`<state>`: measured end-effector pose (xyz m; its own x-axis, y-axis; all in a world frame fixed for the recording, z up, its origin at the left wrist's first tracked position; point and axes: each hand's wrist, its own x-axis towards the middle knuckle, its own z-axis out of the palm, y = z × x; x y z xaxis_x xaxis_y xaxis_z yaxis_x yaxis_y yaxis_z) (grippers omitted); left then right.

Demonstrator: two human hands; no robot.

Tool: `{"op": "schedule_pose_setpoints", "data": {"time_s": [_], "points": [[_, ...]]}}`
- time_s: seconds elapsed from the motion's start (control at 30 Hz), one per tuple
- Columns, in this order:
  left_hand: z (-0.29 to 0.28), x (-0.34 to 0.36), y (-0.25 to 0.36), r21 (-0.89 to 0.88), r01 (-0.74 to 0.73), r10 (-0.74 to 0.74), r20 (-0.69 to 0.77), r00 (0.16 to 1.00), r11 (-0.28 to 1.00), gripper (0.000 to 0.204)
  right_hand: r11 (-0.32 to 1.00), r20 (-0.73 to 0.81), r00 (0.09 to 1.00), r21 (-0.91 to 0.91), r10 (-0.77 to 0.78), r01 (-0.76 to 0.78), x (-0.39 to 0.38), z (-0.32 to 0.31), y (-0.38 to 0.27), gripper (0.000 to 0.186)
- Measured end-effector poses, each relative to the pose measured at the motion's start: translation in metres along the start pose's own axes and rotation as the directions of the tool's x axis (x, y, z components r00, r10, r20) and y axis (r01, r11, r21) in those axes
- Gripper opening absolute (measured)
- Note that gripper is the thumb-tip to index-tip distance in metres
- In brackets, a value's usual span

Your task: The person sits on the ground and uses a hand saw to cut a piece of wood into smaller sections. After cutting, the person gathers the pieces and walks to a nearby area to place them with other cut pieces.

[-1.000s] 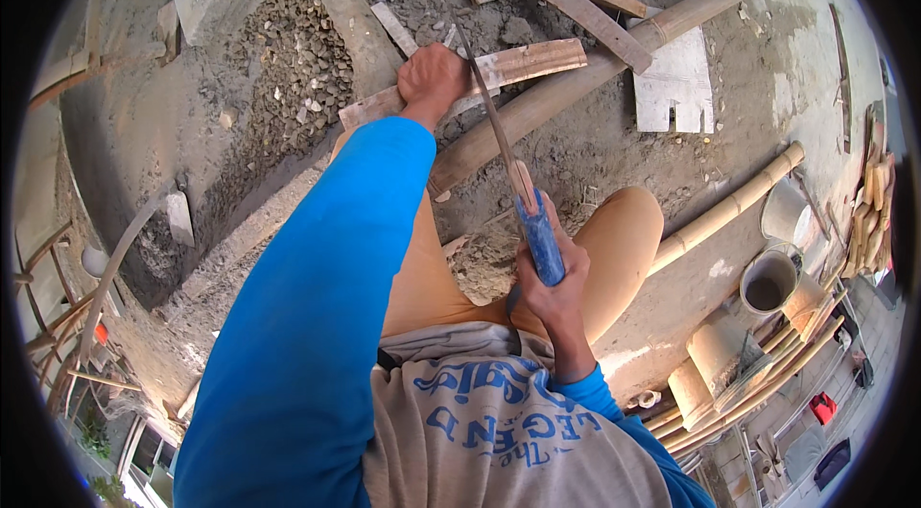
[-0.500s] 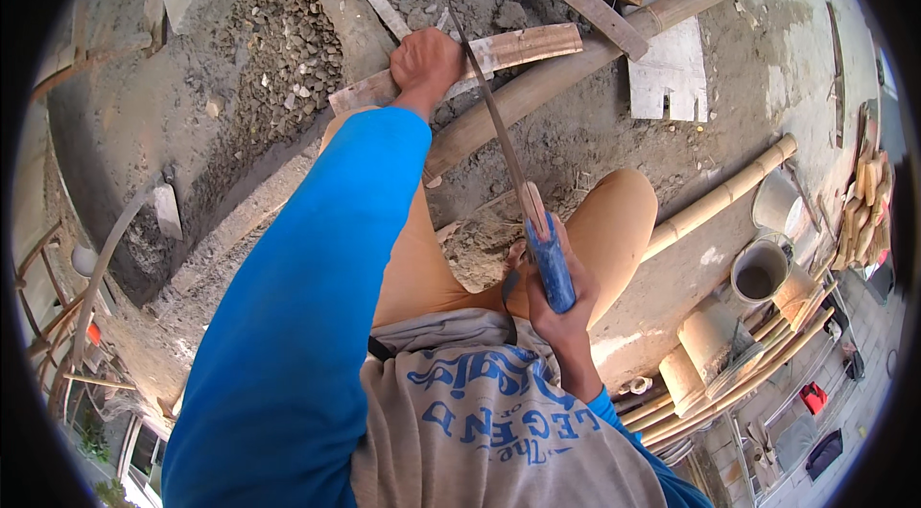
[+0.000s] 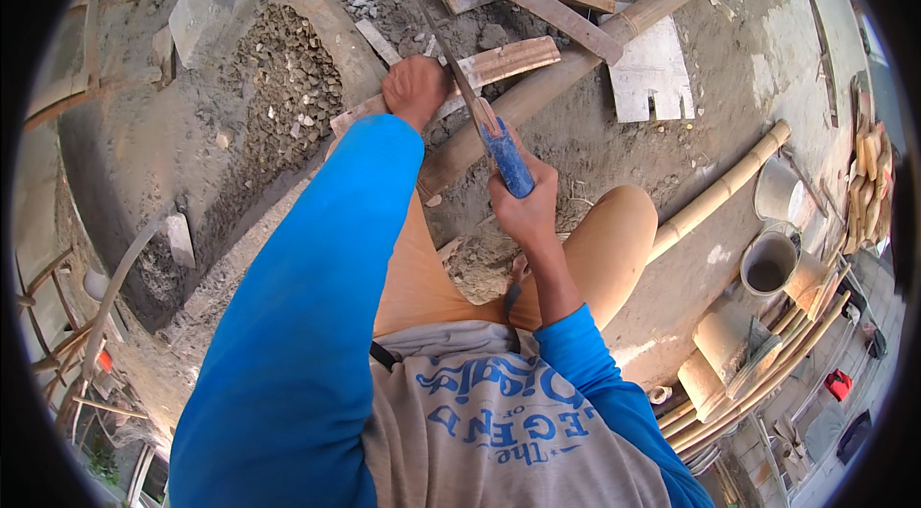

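My right hand (image 3: 528, 204) is wrapped round the blue handle of a handsaw (image 3: 457, 70), whose long narrow blade points forward and away from me. The blade lies across a short wooden plank (image 3: 516, 59), just to the right of my left hand (image 3: 416, 90). That hand is closed over the plank and presses it down, its fingertips mostly hidden beneath the knuckles. Under the plank's right part runs a thick bamboo pole (image 3: 537, 97), lying slantwise on the ground. My bent legs are on either side below the plank.
Loose boards, among them a narrow brown board (image 3: 542, 11) and a notched pale board (image 3: 652, 76), lie at the far side. Gravel (image 3: 288, 86) fills a hollow on the left. A bamboo pole (image 3: 720, 189), a grey bucket (image 3: 769, 263) and stacked wood (image 3: 868, 182) are at right.
My right hand has pushed the saw forward and left, away from my body, so its handle is now close to the plank. The left hand stays on the plank.
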<state>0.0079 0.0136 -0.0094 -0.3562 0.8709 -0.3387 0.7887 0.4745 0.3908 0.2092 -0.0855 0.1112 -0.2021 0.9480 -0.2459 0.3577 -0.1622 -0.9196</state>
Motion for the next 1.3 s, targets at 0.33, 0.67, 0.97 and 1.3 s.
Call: {"op": "schedule_pose_setpoints", "data": {"time_s": [0.33,0.67,0.97,1.3], "points": [[0.006,0.003,-0.011,0.023,0.077,-0.077,-0.002,0.997,0.997,0.027,0.990,0.035,0.991,0.047,0.132,-0.134,-0.090,-0.034,-0.022,0.065],[0.013,0.006,-0.016,-0.020,0.107,-0.107,-0.003,0.994,0.994,0.021,0.951,0.026,0.953,0.071,0.301,-0.302,-0.091,-0.030,-0.009,0.064],[0.013,0.012,-0.019,0.095,0.088,-0.089,0.012,0.996,0.992,0.023,0.996,0.016,0.997,0.037,0.080,-0.080,-0.068,-0.021,-0.041,0.063],[0.005,0.017,-0.012,0.056,0.113,-0.115,0.030,0.993,0.992,0.021,0.991,0.057,0.990,-0.031,0.129,-0.128,-0.060,-0.024,-0.035,0.066]]}}
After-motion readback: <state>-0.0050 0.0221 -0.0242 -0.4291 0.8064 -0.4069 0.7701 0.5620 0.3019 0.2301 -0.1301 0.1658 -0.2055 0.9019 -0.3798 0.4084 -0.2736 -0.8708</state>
